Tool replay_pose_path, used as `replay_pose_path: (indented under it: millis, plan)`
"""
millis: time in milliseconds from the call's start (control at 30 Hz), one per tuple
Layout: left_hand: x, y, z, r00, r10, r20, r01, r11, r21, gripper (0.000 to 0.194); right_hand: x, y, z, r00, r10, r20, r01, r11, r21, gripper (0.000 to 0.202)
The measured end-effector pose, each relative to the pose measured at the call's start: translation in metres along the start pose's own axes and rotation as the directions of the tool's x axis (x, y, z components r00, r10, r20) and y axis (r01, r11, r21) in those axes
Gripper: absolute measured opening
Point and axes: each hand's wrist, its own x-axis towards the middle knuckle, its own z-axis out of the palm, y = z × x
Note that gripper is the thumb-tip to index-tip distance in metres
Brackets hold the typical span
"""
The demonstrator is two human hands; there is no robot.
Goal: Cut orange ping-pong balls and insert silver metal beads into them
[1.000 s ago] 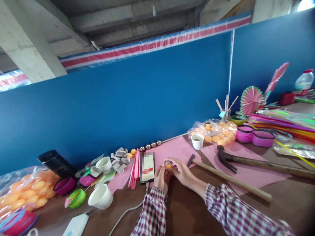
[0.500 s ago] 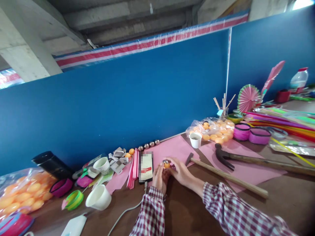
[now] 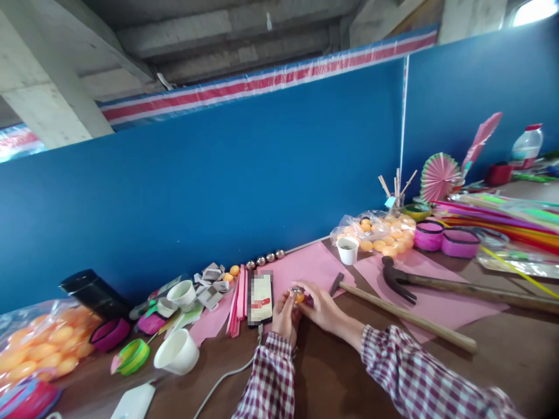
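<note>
Just above the table, my left hand (image 3: 283, 315) and my right hand (image 3: 322, 308) meet around two small round things. A shiny metal ball (image 3: 297, 289) sits on top of an orange ball (image 3: 300, 297), touching it. My left fingers close on them from the left; my right fingers curl in from the far side and the right. The lower part of the orange ball is hidden by my fingers. A phone (image 3: 261, 299) with a cable lies just left of my hands. To their right is a thin-handled hammer (image 3: 406, 317).
Several metal balls (image 3: 265, 259) line the board's foot. A claw hammer (image 3: 458, 285) lies on pink paper (image 3: 305, 263) at right. Paper cups (image 3: 177, 351), tape rolls (image 3: 460, 241) and bags of orange balls (image 3: 386, 233) stand around. A blue partition (image 3: 209, 174) closes the back.
Both hands stay around the two balls, with only a slight shift of the fingers. The whole view has moved a little; the things on the table lie as before.
</note>
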Motion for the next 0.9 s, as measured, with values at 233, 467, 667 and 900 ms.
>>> replay_pose_path:
  millis: [233,467,667,900]
  plan:
    - [-0.002,-0.002,0.004,1.000,0.019,-0.006,-0.019,1.000,-0.003,0.021,-0.001,0.002,0.001,1.000,0.024,0.010,-0.024,0.999,0.028,0.042]
    - [0.002,0.010,-0.006,0.989,-0.032,-0.148,0.004,0.982,-0.187,0.020,0.002,-0.004,-0.007,0.973,0.193,-0.130,-0.182,0.979,0.090,0.042]
    - [-0.002,0.017,-0.004,0.977,-0.086,-0.196,0.033,0.965,-0.259,0.023,0.008,0.011,-0.018,0.903,0.238,-0.357,-0.274,0.960,-0.053,0.027]
    - [-0.001,0.009,0.000,0.977,-0.059,-0.205,0.021,0.983,-0.182,0.025,0.005,0.013,-0.011,0.974,0.105,-0.202,-0.144,0.971,-0.190,0.027]
